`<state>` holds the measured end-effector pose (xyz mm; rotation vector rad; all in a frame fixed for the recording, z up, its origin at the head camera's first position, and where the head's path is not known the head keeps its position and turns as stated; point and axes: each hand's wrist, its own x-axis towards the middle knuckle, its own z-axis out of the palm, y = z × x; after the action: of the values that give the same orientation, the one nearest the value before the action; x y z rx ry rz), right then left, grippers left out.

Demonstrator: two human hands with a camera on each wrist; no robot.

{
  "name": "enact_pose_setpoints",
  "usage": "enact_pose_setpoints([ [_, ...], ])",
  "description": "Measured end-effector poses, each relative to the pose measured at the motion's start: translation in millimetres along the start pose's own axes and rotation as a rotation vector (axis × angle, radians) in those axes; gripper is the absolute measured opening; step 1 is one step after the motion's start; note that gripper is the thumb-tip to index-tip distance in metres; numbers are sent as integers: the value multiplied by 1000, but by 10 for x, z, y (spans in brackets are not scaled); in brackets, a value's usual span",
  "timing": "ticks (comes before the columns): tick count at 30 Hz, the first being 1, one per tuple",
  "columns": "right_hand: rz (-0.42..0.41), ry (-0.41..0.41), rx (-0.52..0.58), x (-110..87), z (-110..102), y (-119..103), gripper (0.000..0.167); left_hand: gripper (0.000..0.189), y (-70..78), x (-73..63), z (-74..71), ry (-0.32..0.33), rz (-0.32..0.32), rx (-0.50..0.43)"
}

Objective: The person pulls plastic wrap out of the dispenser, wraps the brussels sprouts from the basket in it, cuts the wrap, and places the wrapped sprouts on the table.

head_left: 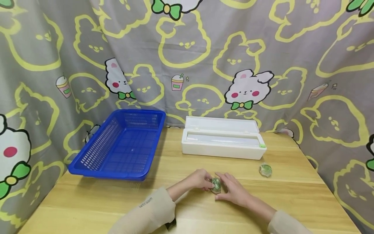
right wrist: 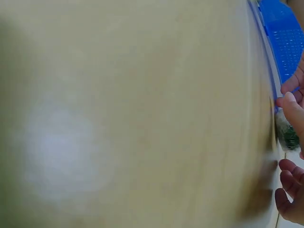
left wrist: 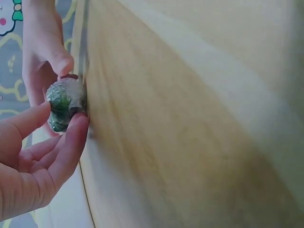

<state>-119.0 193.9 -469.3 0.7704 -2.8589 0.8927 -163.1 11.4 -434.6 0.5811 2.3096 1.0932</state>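
A small round green bundle in crinkled clear plastic film (head_left: 216, 185) is between the two hands, low over the table. The left hand (head_left: 201, 179) pinches it between thumb and finger, as the left wrist view shows with the bundle (left wrist: 66, 104) at the fingertips. On its other side, the right hand (head_left: 236, 191) curves around with thumb and fingers spread apart, close to the film. In the right wrist view the bundle (right wrist: 288, 133) is partly covered by a thumb. A second film-wrapped green bundle (head_left: 265, 170) lies on the table to the right.
A long white cling film dispenser (head_left: 222, 152) stands behind the hands, lid raised, with a green slider (head_left: 262, 145) at its right end. To the left sits a blue plastic basket (head_left: 147, 162). A dark object (head_left: 171, 224) shows beside the left sleeve. Patterned curtain (head_left: 187, 97) hangs behind the table.
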Motion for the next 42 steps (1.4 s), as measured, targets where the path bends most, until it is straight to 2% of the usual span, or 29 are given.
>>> enact_pose_setpoints([
  [5,-18,35,14,-41,35,23,77,41,-13,-15,15,-25,-19,-70],
  [8,-23,62,41,-39,55,40,72,61,-30,-37,-30,-60,-9,-92],
  [10,-19,78,52,-32,64,53,69,68,-49,-66,-86,-74,6,-89],
  [15,0,108,66,-12,68,65,59,74,-105,-197,-278,-59,34,-72],
  [19,4,122,18,-6,39,62,52,74,-113,-330,-431,-41,53,-46],
  [23,27,118,-43,-38,-40,96,47,73,-113,-444,-534,-38,72,-69],
  [28,68,136,-83,-216,-209,235,47,74,-133,-533,-602,-20,90,-96],
  [33,170,178,-128,-512,-431,452,47,76,-190,-601,-647,-3,96,-107],
  [39,297,173,-166,-840,-690,730,50,79,-283,-703,-670,11,72,-133],
  [42,313,173,-192,-927,-774,850,49,83,-312,-735,-668,26,58,-142],
])
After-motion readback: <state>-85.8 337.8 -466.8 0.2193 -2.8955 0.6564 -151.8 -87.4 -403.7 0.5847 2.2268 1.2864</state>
